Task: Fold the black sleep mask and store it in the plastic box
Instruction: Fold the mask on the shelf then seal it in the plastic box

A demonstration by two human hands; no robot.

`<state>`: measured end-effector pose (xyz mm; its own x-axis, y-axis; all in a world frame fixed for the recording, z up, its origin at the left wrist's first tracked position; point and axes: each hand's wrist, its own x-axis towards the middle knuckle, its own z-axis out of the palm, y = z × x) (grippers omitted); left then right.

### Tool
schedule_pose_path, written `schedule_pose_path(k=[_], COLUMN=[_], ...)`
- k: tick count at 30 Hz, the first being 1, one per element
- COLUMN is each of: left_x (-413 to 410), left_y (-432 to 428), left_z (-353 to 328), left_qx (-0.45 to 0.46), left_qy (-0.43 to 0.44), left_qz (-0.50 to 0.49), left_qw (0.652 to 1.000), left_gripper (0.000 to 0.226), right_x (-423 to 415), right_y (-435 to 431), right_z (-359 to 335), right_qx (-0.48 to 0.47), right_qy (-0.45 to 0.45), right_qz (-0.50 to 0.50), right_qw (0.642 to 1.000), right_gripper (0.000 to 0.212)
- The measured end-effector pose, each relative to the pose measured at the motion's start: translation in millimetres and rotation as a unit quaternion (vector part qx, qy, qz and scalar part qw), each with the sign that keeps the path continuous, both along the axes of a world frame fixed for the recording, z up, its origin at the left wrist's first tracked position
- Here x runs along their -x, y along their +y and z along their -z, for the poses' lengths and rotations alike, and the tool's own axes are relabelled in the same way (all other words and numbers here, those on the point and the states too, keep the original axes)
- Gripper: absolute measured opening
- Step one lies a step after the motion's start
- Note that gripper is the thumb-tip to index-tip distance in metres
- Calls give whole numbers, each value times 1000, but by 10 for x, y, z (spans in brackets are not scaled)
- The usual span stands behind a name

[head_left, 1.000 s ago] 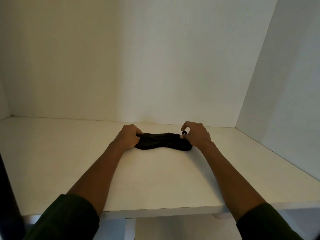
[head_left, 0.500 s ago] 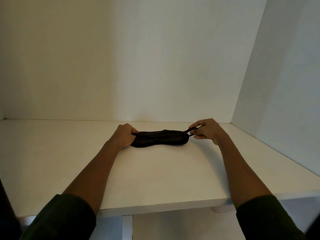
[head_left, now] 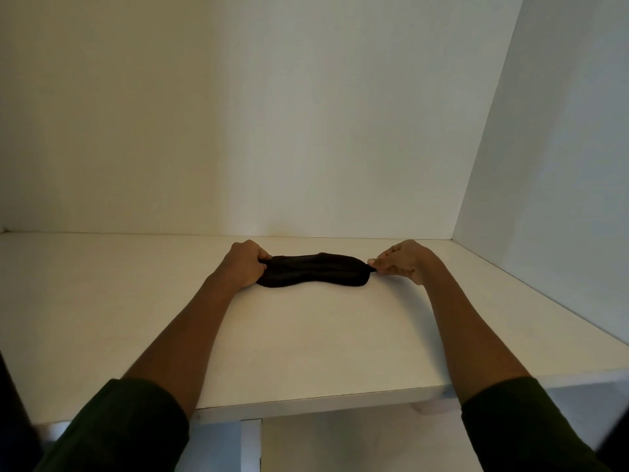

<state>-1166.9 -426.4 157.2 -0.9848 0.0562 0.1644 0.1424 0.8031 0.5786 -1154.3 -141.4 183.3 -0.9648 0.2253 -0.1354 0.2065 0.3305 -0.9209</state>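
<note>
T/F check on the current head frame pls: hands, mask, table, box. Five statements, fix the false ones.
1. Both hands grip the black sleep mask, one at each end. True: left hand at its left end, right hand at its right end.
2. The mask is held up in the air. False: it lies on the white table.
3. The mask is already folded in half. False: it is stretched out lengthwise between the hands.
4. A plastic box stands beside the mask. False: no box shows in this view.
5. Both forearms are bare, with dark green sleeves pushed up. True.
</note>
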Motion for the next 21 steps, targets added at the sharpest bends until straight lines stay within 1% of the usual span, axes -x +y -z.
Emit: schedule_pose_path(k=[3, 6, 8, 10, 12, 14, 15, 17, 18, 20, 21], left_x=[6, 16, 21, 19, 14, 8, 8, 12, 16, 32, 43], left_y=[5, 12, 20, 32, 50, 71, 79, 73, 65, 44, 35], left_z=[0, 0, 9, 23, 34, 39, 41, 45, 47, 50, 49], left_qx=[1, 6, 12, 26, 44, 63, 75, 94, 101, 110, 112], left_qy=[1, 3, 7, 14, 28, 39, 39, 27, 20, 13, 14], left_qz=[1, 1, 2, 3, 8, 26, 37, 54, 59, 64, 65], left_qw=[1000, 1000, 1000, 1000, 999, 997, 996, 994, 993, 992, 991], left_gripper=[37, 37, 38, 41, 46, 52, 55, 59, 60, 60, 60], right_x=[8, -14, -20, -20, -27, -62, -78, -99, -103, -119, -120], right_y=[-27, -91, -177, -307, -452, -599, -662, -744, -771, -805, -803], right_z=[18, 40, 43, 48, 59, 61, 55, 35, 26, 2, -9], right_qx=[-50, -103, -187, -307, -412, -520, -566, -620, -640, -666, -669], right_qy=[23, 46, 75, 131, 176, 175, 169, 165, 159, 135, 129], right_qz=[48, 63, 71, 73, 43, -13, -37, -72, -89, -115, -119], right_qw=[997, 992, 977, 940, 893, 836, 806, 764, 746, 725, 722], right_gripper=[28, 34, 34, 25, 21, 22, 26, 34, 33, 29, 31])
